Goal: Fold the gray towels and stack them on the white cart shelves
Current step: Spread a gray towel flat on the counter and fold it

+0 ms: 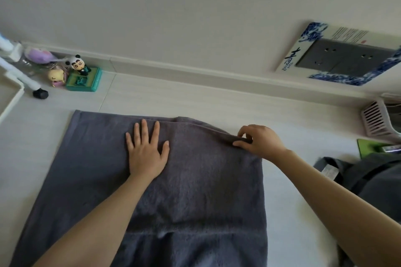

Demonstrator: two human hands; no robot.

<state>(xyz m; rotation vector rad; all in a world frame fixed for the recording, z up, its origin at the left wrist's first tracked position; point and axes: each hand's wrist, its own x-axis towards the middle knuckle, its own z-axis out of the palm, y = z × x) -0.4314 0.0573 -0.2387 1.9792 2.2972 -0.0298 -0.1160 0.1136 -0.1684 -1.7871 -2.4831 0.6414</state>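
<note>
Gray towel (195,180) under flat left hand (146,149) — far corner in right hand (258,140) pinch

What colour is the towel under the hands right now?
Dark gray, plain with no pattern: the towel shows best in the head view, spread flat on the floor.

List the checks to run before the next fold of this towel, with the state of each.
1. Left hand flat on the towel, pinning it: ok.
2. Right hand pinches the towel's far right edge: ok.
3. Folded layer's far edge lined up with the layer below: not ok, it sags toward the right hand.
4. Towel lying smooth: not ok, a crease runs across its near part.
5. Floor beyond the towel free for the fold: ok.
6. Cart shelf ready for stacking: cannot tell, only its leg and frame show at the left edge.
</note>
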